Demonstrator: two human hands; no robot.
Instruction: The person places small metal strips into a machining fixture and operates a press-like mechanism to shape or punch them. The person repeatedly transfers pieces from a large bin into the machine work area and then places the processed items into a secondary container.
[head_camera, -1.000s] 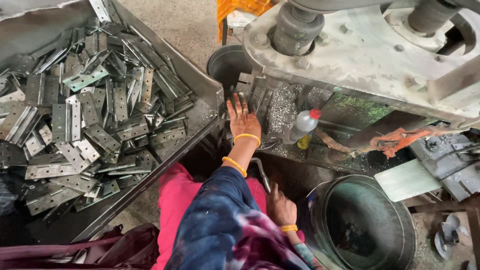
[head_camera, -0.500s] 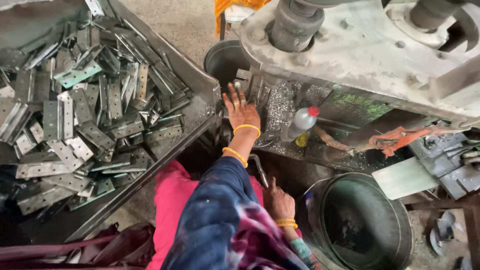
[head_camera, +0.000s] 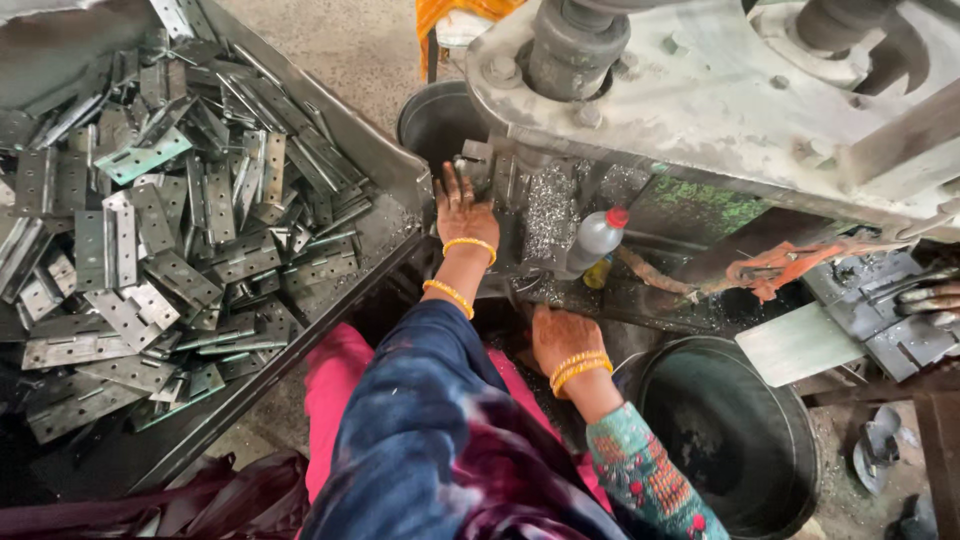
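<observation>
I see my left hand (head_camera: 463, 213) stretched forward, fingers spread flat against the small grey metal fixture block (head_camera: 478, 165) at the front of the big grey cast-metal press machine (head_camera: 700, 90); the hand holds nothing, only touches; whether a workpiece sits under the fingertips I cannot tell. My right hand (head_camera: 562, 338) lies lower and nearer to me, knuckles up and fingers curled down at the edge of the machine's dark bed, below the fixture; what it grips, if anything, is hidden. Yellow bangles ring both wrists. The heap of flat grey perforated metal hinge plates (head_camera: 160, 240) fills the large dark sheet-metal tray (head_camera: 330, 310) well to the left of both hands, apart from them. A clear plastic bottle with a red cap (head_camera: 592, 240) stands just right of the left hand, among bright metal shavings; a black round bucket (head_camera: 730, 440) sits beside the right forearm; a second dark bucket (head_camera: 435, 115) stands behind the fixture.
</observation>
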